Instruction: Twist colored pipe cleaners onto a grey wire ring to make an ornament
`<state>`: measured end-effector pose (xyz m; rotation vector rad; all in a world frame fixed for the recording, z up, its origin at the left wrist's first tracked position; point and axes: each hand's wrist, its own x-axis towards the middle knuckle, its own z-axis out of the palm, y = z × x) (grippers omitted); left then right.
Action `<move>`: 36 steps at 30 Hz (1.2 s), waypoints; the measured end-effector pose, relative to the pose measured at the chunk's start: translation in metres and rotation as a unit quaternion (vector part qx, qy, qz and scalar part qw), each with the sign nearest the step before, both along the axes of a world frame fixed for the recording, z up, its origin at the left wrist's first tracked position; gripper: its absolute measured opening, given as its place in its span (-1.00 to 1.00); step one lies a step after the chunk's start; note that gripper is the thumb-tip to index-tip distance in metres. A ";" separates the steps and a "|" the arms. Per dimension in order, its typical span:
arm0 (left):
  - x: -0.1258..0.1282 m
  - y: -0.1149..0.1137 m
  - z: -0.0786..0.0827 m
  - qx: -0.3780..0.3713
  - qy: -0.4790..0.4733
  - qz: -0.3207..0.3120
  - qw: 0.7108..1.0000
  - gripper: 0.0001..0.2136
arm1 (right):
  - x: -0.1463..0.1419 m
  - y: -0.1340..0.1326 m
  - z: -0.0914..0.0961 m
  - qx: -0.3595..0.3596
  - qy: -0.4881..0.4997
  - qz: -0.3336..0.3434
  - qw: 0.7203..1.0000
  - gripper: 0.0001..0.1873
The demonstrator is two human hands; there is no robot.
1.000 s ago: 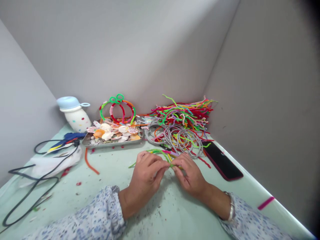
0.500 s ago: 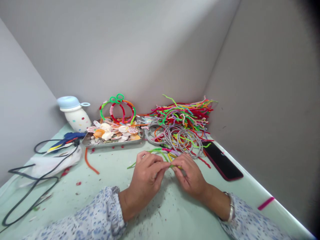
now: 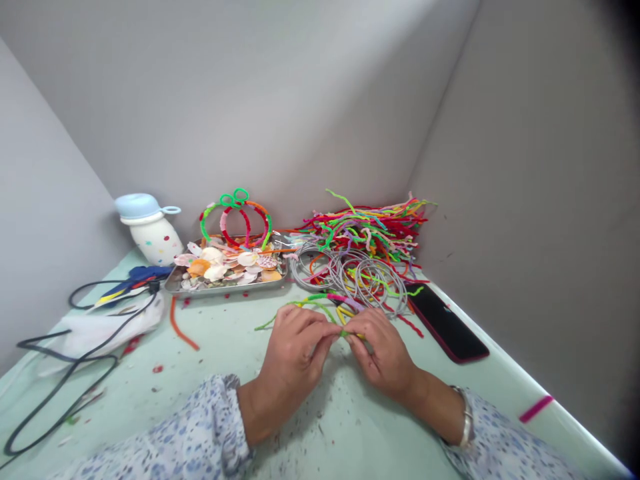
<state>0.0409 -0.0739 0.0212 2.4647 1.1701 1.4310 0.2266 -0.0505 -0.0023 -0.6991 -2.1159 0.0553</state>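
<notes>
Left hand (image 3: 295,347) and right hand (image 3: 384,350) are both pinching a green fuzzy stem (image 3: 345,333) at the dial's centre, presumably so 2 grips are steadying it. Wire coils (image 3: 336,273) are lying towards 1 o'clock, seemingly for easy reach; phone (image 3: 450,323) is resting aside, 3 o'clock.
</notes>
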 end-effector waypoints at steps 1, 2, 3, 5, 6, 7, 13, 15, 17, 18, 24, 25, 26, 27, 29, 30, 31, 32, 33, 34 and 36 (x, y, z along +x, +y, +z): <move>0.000 0.000 0.000 0.005 0.000 0.000 1.000 -0.87 | 0.000 0.000 0.000 -0.001 -0.001 0.001 1.000 -0.86; 0.000 0.000 0.000 0.009 0.001 0.000 1.000 -0.87 | 0.000 0.000 0.000 -0.001 -0.001 0.002 1.000 -0.85; 0.000 0.000 0.000 0.011 0.002 0.000 1.000 -0.87 | 0.000 0.000 -0.001 -0.001 0.000 0.003 1.000 -0.86; 0.000 -0.001 0.000 0.010 0.005 -0.001 1.000 -0.87 | -0.001 0.000 -0.001 -0.001 0.003 0.004 1.000 -0.86; 0.000 -0.001 0.000 0.007 0.006 -0.001 1.000 -0.87 | -0.001 0.000 -0.001 -0.001 0.003 0.004 1.000 -0.86; 0.000 -0.002 0.000 0.002 0.007 -0.001 1.000 -0.87 | -0.001 0.000 -0.001 -0.001 0.004 0.005 1.000 -0.86; 0.001 -0.003 0.000 -0.062 0.016 -0.006 0.998 -0.90 | -0.001 -0.001 0.000 0.003 -0.009 0.004 1.000 -0.87; 0.001 -0.003 -0.001 -0.081 0.023 -0.005 0.996 -0.90 | -0.002 -0.001 0.001 0.002 -0.008 0.004 1.000 -0.87; 0.001 -0.003 -0.001 -0.091 0.030 -0.005 0.995 -0.90 | -0.002 -0.001 0.002 0.002 -0.005 0.004 1.000 -0.87; 0.001 -0.003 -0.001 -0.094 0.032 -0.005 0.995 -0.90 | -0.002 -0.001 0.002 0.002 -0.004 0.004 1.000 -0.86; 0.001 -0.001 -0.004 -0.083 0.022 0.002 0.996 -0.91 | -0.001 0.001 0.000 0.000 -0.007 0.007 1.000 -0.88; 0.001 -0.001 -0.004 -0.081 0.021 0.001 0.996 -0.91 | -0.001 0.001 -0.001 -0.001 -0.008 0.007 1.000 -0.88; 0.001 -0.001 -0.004 -0.081 0.021 -0.003 0.997 -0.91 | -0.001 0.002 -0.001 -0.002 -0.008 0.007 1.000 -0.87; 0.000 -0.001 -0.005 -0.081 0.023 -0.007 0.996 -0.91 | -0.001 0.001 -0.001 -0.003 -0.008 0.008 1.000 -0.87; 0.000 -0.002 -0.005 -0.083 0.029 -0.012 0.996 -0.89 | -0.001 0.001 -0.001 -0.005 -0.007 0.009 1.000 -0.87; 0.000 -0.002 -0.005 -0.086 0.034 -0.012 0.996 -0.89 | -0.001 0.001 -0.001 -0.006 -0.007 0.009 1.000 -0.87; 0.000 -0.002 -0.005 -0.090 0.038 -0.011 0.995 -0.89 | -0.001 0.001 -0.001 -0.007 -0.008 0.009 1.000 -0.88; 0.000 -0.002 -0.005 -0.096 0.044 -0.009 0.994 -0.89 | -0.001 0.001 -0.001 -0.007 -0.009 0.009 1.000 -0.88; 0.000 -0.002 -0.005 -0.101 0.047 -0.008 0.994 -0.88 | -0.001 0.001 0.000 -0.007 -0.010 0.009 1.000 -0.88; 0.000 -0.002 -0.004 -0.106 0.050 -0.008 0.993 -0.88 | -0.001 0.001 0.000 -0.007 -0.012 0.010 1.000 -0.88; 0.001 -0.003 -0.004 -0.115 0.052 -0.010 0.992 -0.87 | -0.001 0.001 -0.001 -0.005 -0.013 0.013 1.000 -0.87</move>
